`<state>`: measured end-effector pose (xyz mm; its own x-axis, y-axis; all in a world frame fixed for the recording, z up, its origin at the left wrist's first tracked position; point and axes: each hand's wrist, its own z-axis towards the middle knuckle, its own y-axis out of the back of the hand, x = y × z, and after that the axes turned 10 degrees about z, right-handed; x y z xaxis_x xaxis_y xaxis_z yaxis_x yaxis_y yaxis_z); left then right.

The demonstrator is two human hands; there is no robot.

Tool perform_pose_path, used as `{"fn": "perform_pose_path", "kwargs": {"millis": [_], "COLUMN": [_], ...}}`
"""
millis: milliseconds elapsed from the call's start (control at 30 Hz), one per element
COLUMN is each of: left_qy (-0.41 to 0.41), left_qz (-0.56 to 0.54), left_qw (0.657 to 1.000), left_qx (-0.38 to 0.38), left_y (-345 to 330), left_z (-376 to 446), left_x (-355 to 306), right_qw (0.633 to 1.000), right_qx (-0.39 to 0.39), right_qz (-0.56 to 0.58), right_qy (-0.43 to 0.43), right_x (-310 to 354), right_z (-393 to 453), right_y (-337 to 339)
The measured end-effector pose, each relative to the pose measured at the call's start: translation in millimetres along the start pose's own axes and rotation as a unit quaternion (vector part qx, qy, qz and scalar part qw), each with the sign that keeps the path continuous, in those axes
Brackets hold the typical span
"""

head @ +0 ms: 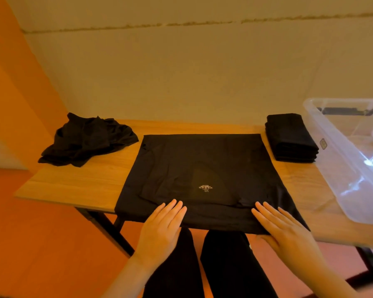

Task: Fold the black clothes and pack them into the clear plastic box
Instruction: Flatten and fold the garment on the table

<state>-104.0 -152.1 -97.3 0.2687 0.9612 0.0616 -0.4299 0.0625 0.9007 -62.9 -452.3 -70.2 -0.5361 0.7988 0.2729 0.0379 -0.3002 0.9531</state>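
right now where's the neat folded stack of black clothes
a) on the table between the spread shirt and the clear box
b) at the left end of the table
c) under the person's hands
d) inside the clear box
a: the folded stack sits on the table, right of the spread shirt and just left of the clear plastic box.

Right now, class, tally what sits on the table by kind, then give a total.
Flat black shirt: 1
Crumpled black pile: 1
Folded black stack: 1
Clear box: 1
Total: 4
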Motion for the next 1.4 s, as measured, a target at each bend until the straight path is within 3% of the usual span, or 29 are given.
{"fn": "perform_pose_path", "kwargs": {"millis": [67, 167, 300, 433, 567, 667, 767, 1000, 1167, 1400], "left_qy": [-0.022, -0.036, 0.006, 0.094, 0.155, 0.165, 0.191, 0.199, 0.153, 0.292], "left_qz": [0.0, -0.008, -0.056, -0.176, -0.265, -0.307, -0.358, -0.421, -0.449, -0.436], "left_qw": [1.0, 0.999, 0.998, 0.98, 0.934, 0.899, 0.866, 0.849, 0.828, 0.822], "left_qx": [-0.013, -0.029, -0.028, 0.024, 0.184, 0.267, 0.294, 0.25, 0.298, 0.221], "left_y": [6, 14, 29, 53, 78, 91, 100, 96, 93, 90], "left_z": [2, 3, 3, 15, 42, 59, 70, 76, 72, 65], "left_x": [6, 14, 26, 40, 66, 86, 102, 116, 130, 148], "right_qw": [1.0, 0.991, 0.992, 0.992, 0.977, 0.959, 0.941, 0.901, 0.892, 0.886], "right_qx": [-0.002, -0.097, -0.117, -0.026, 0.001, 0.079, 0.11, 0.141, 0.135, 0.076], "right_qz": [-0.017, -0.05, -0.007, 0.114, 0.209, 0.271, 0.309, 0.386, 0.41, 0.43], "right_qy": [0.01, 0.073, 0.041, 0.04, 0.033, -0.037, -0.089, -0.14, -0.136, -0.155], "right_x": [-5, -16, -22, -32, -31, -33, -41, -63, -63, -71], "right_z": [-2, -1, 0, 12, 35, 54, 67, 86, 98, 99], "right_y": [-3, -2, 1, 25, 62, 79, 92, 100, 106, 109]}}
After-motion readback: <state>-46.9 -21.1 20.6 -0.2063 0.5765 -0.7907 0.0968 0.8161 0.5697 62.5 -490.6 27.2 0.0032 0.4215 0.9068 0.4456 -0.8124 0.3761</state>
